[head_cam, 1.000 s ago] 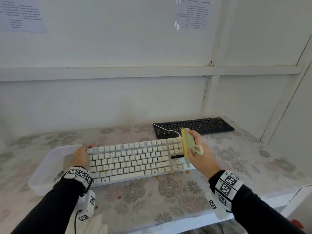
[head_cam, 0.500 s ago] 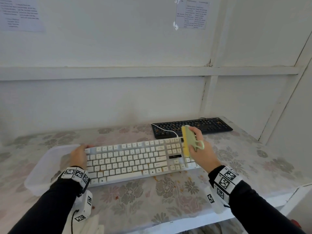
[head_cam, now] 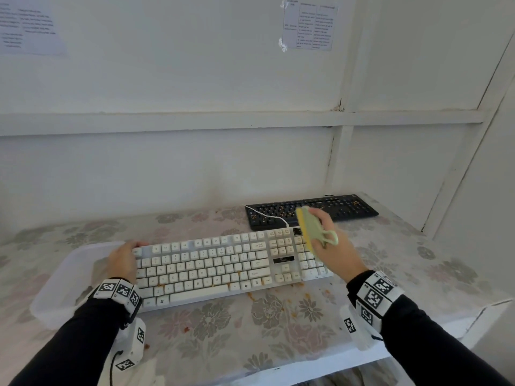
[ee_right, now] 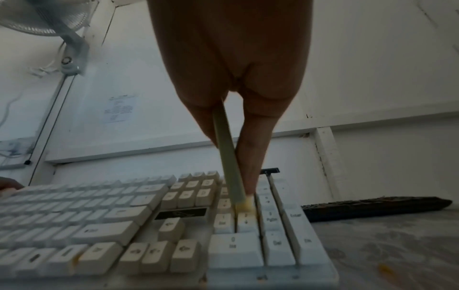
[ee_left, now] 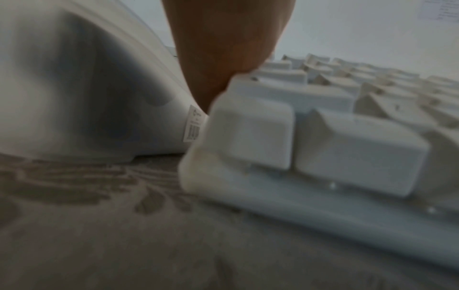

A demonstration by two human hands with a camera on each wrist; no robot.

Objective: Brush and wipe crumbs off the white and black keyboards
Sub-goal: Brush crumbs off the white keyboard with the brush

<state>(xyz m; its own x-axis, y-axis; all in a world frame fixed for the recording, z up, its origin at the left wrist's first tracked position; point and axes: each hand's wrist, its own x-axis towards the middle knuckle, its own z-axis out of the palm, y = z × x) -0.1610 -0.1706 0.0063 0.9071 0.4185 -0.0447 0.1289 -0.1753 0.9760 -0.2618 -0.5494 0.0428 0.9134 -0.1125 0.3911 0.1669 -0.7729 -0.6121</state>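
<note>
table (head_cam: 278,338): covered with a floral cloth; it carries every item below.
white keyboard (head_cam: 223,267): lies across the middle of the table, long side facing the person. its left end sits at the rim of the clear plastic tub.
clear plastic tub (head_cam: 64,277): stands at the left of the table, touching the left end of the white keyboard.
black keyboard (head_cam: 351,208): lies behind the white keyboard, toward the right rear corner. orange crumbs show among its keys.
left hand (head_cam: 122,261): grasps the left end of the white keyboard, fingers wrapped over its far corner.
right hand (head_cam: 330,250): clenched round the brush, above the number pad.
brush (head_cam: 313,228): green handle, yellow bristles. in the right wrist view the bristles touch the number-pad keys.
crumbs (head_cam: 252,296): orange bits lie on the cloth just in front of the white keyboard, and a few between its lower keys.
</note>
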